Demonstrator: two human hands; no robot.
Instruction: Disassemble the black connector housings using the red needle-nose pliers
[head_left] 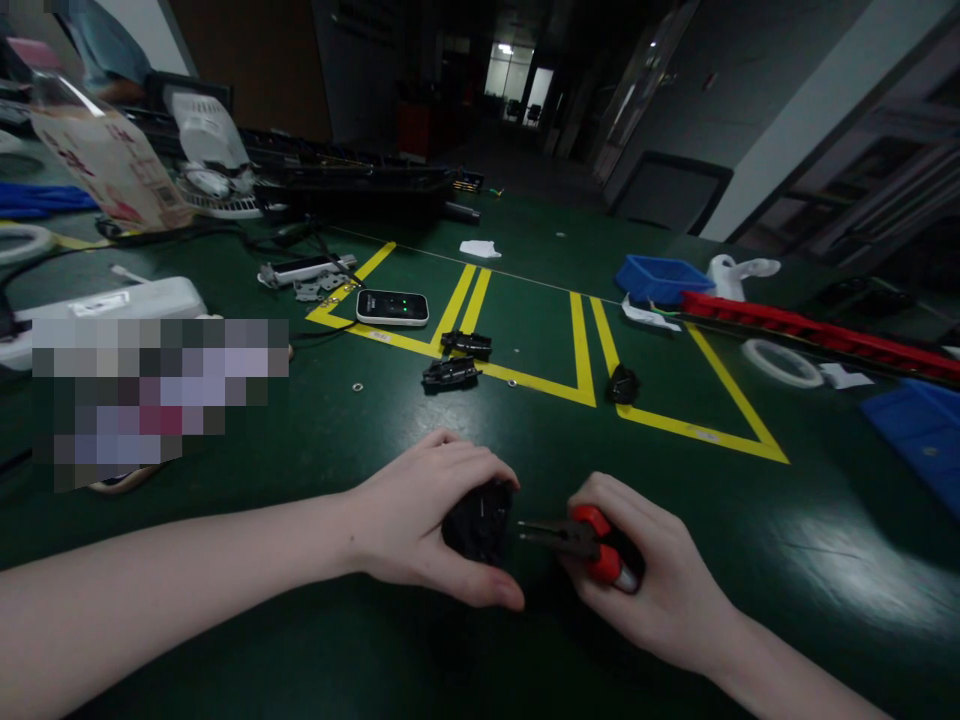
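Note:
My left hand (420,520) is wrapped round a small black plastic part (480,522) and presses it onto the green table mat (315,450) near the front edge. My right hand (645,570) grips red-handled pliers (581,540). The dark jaws of the pliers point left and touch the black part's right side. Both hands sit close together, fingers curled.
Yellow tape boxes (581,350) mark the mat ahead. Three more black parts (450,373) (466,343) (622,384) lie there, with a small device with green lights (391,307). Blue bins (660,277), a red rail (817,335), a tape ring (782,362) stand right; a white fan (214,165) and clutter at the left.

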